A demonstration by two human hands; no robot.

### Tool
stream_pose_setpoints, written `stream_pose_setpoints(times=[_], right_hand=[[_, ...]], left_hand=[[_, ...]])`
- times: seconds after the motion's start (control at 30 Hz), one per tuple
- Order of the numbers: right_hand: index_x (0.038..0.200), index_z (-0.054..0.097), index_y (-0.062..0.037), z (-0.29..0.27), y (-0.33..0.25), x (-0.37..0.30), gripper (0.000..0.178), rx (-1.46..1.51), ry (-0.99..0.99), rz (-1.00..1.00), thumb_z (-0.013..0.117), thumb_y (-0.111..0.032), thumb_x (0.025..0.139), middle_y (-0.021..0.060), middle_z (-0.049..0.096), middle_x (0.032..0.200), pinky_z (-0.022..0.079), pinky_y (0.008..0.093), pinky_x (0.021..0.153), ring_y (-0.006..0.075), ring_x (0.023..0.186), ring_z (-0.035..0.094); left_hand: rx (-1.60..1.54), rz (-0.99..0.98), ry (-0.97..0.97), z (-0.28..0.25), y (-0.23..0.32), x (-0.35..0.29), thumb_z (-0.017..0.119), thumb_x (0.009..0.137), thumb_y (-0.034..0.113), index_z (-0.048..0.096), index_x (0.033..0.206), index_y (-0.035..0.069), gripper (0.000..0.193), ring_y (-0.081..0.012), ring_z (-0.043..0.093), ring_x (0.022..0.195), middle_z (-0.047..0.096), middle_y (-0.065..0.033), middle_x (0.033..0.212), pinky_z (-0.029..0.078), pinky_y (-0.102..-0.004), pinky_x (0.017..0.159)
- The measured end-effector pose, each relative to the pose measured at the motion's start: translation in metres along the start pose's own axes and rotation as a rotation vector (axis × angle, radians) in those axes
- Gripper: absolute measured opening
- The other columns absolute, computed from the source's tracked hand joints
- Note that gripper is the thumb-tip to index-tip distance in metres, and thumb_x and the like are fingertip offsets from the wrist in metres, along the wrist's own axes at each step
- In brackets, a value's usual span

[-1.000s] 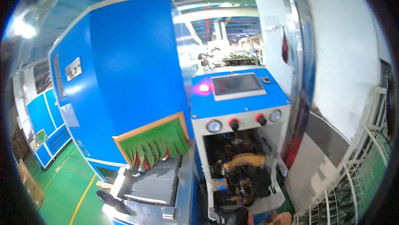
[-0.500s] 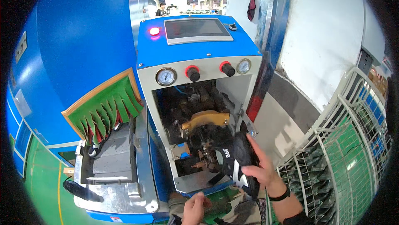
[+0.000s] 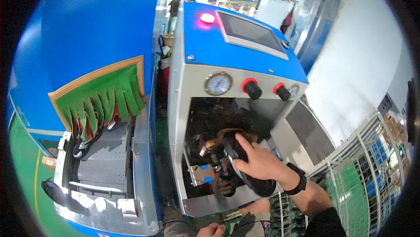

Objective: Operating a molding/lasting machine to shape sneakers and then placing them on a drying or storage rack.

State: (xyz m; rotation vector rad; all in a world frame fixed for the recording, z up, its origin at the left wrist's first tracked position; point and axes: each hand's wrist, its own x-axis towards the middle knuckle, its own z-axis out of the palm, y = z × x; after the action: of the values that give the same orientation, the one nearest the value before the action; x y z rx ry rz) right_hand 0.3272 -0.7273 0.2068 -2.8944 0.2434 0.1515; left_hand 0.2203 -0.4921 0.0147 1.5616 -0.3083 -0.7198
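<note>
My right hand (image 3: 260, 162) is closed around a black sneaker (image 3: 261, 188) with a white stripe. It holds the shoe tilted in the opening of a blue and grey machine (image 3: 179, 119), in front of a yellow curved clamp (image 3: 210, 144). The fingers hide part of the shoe, and whether it touches the clamp I cannot tell. Low at the bottom edge, my left hand (image 3: 211, 231) is curled closed and only partly in view, with nothing seen in it.
At left, a conveyor (image 3: 98, 167) carries a black-and-white shoe (image 3: 81, 148) by a green strip curtain (image 3: 100, 95). The machine has a lit red button (image 3: 207, 18), a screen (image 3: 251, 31) and a gauge (image 3: 218, 83). A white wire rack (image 3: 339, 178) stands at right.
My right hand has carried the sneaker left and up into the machine's opening. My left hand has dropped toward the bottom edge. The view has turned and tilted.
</note>
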Motion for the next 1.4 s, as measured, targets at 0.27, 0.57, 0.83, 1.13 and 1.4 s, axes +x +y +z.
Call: stream_pose_setpoints(times=[0.27, 0.57, 0.83, 1.13, 1.4], right_hand=[[0.152, 0.016, -0.0003, 0.003, -0.010, 0.002, 0.086, -0.034, 0.082, 0.026, 0.056, -0.042, 0.088, 0.0444, 0.051, 0.118, 0.045, 0.0540, 0.096, 0.0581, 0.108, 0.054], [0.155, 0.009, -0.0054, 0.013, -0.019, -0.028, 0.098, -0.006, 0.420, -0.021, 0.068, -0.033, 0.082, 0.0361, 0.050, 0.112, 0.053, 0.0516, 0.077, 0.0508, 0.090, 0.060], [0.136, 0.053, -0.0127, 0.085, 0.022, -0.158, 0.076, 0.083, 0.817, -0.305, 0.079, -0.028, 0.066, 0.0297, 0.053, 0.117, 0.054, 0.0500, 0.071, 0.0484, 0.089, 0.060], [0.155, -0.010, -0.0047, 0.082, 0.040, -0.200, 0.093, 1.160, -0.187, -0.069, 0.060, -0.028, 0.099, 0.0198, 0.047, 0.141, 0.051, 0.0337, 0.095, 0.0250, 0.118, 0.060], [0.155, 0.022, -0.0115, 0.104, 0.013, -0.116, 0.077, 2.152, 0.108, -0.165, 0.065, -0.011, 0.092, 0.0060, 0.063, 0.111, 0.053, 0.0304, 0.069, 0.0176, 0.091, 0.065]], left_hand=[[-0.007, 0.108, 0.162, -0.011, 0.010, 0.014, 0.055, 0.096, 0.030, 0.063, 0.091, -0.003, 0.034, -0.0348, 0.064, 0.066, 0.064, -0.0204, 0.072, 0.048, -0.0432, 0.062], [0.144, 0.143, 0.211, 0.014, 0.041, 0.007, 0.054, 0.097, 0.029, 0.065, 0.087, 0.000, 0.033, -0.0210, 0.067, 0.068, 0.067, -0.0112, 0.071, 0.049, -0.0408, 0.060], [-0.089, 0.544, 0.130, 0.031, 0.084, -0.003, 0.062, 0.096, 0.015, 0.044, 0.138, 0.002, 0.047, -0.0196, 0.057, 0.114, 0.059, -0.0123, 0.125, 0.044, -0.0346, 0.101], [-0.539, -0.285, -0.293, 0.033, 0.033, -0.028, 0.062, 0.091, 0.019, 0.066, 0.104, 0.003, 0.022, -0.0170, 0.063, 0.082, 0.067, -0.0037, 0.095, 0.051, -0.0318, 0.073], [-0.111, -0.180, -0.434, 0.044, 0.009, -0.055, 0.062, 0.088, 0.005, 0.063, 0.116, 0.001, 0.028, -0.0138, 0.057, 0.089, 0.062, -0.0041, 0.100, 0.048, -0.0272, 0.079]])
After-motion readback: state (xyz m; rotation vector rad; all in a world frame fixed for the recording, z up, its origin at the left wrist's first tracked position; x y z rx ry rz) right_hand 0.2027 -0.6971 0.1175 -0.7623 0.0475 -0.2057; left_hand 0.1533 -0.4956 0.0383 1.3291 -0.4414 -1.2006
